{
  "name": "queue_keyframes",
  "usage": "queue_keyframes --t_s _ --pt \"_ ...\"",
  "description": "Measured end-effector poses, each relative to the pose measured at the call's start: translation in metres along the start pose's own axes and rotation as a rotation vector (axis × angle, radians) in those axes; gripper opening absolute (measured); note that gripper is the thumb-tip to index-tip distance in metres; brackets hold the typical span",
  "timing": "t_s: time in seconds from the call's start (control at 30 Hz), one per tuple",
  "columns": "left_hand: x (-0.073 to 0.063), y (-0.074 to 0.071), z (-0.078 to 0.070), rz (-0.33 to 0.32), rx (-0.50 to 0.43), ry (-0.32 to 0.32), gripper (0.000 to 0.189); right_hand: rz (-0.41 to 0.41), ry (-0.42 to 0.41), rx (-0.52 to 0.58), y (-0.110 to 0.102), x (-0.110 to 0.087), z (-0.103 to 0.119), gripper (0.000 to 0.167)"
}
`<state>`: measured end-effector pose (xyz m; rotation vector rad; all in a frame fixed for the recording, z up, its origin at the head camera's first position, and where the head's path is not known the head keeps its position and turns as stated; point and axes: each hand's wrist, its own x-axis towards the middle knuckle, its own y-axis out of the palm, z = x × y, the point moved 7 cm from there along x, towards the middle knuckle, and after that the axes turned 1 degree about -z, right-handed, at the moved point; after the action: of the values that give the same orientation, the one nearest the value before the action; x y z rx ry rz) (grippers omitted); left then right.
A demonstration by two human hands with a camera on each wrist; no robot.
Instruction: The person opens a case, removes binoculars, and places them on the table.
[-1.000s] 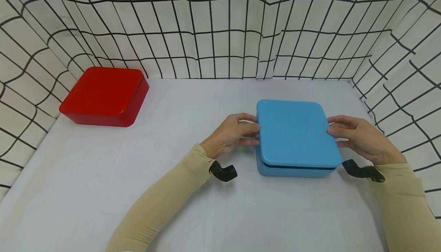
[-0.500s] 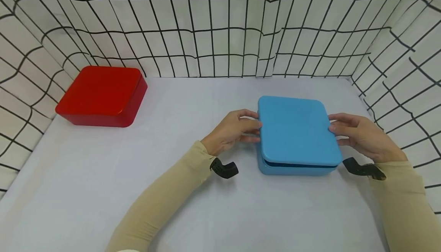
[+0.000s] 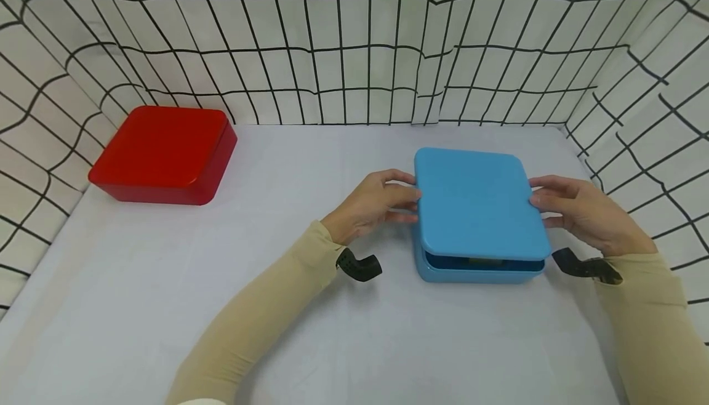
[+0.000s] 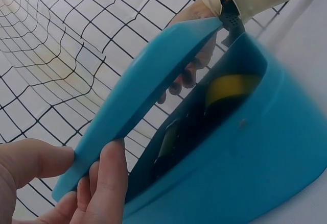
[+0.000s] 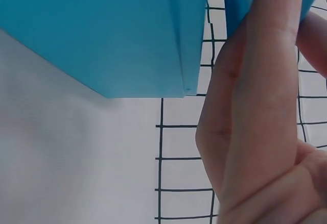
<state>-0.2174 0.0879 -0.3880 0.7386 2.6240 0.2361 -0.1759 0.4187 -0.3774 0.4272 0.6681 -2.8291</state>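
A blue lid (image 3: 482, 205) is raised off the blue box (image 3: 479, 274), with a gap between them along the near side. My left hand (image 3: 372, 205) pinches the lid's left edge between thumb and fingers. On the opposite edge, my right hand (image 3: 587, 214) holds the lid the same way. Through the gap in the left wrist view, a yellow item (image 4: 232, 87) and other dark things show inside the box; their kind is not clear. The box wall (image 5: 102, 35) and part of the lid (image 5: 237, 2) appear apart in the right wrist view.
A red box (image 3: 166, 152) with its top covered sits at the back left of the white table (image 3: 277, 343). Light cloth with a black grid pattern (image 3: 354, 54) rises behind the table and along both sides. Black mounts (image 3: 359, 266) project from both sleeves.
Both hands have lifted the blue lid and shifted it slightly away from the near side. The gap above the box has widened, showing something inside. The red box stays where it was.
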Motion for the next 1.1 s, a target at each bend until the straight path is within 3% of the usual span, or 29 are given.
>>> queue_keyframes --t_s 0.37,0.6,1.1 --pt "0.003 -0.002 -0.01 0.005 0.025 0.009 0.037 -0.034 0.049 -0.041 -0.003 0.005 0.007 0.063" --pt "0.005 -0.003 -0.019 0.001 0.049 0.022 0.037 -0.046 0.038 -0.007 -0.008 0.008 0.014 0.057" --pt "0.016 -0.007 -0.033 -0.008 0.105 0.051 0.037 -0.052 0.042 -0.036 -0.017 0.016 0.027 0.062"
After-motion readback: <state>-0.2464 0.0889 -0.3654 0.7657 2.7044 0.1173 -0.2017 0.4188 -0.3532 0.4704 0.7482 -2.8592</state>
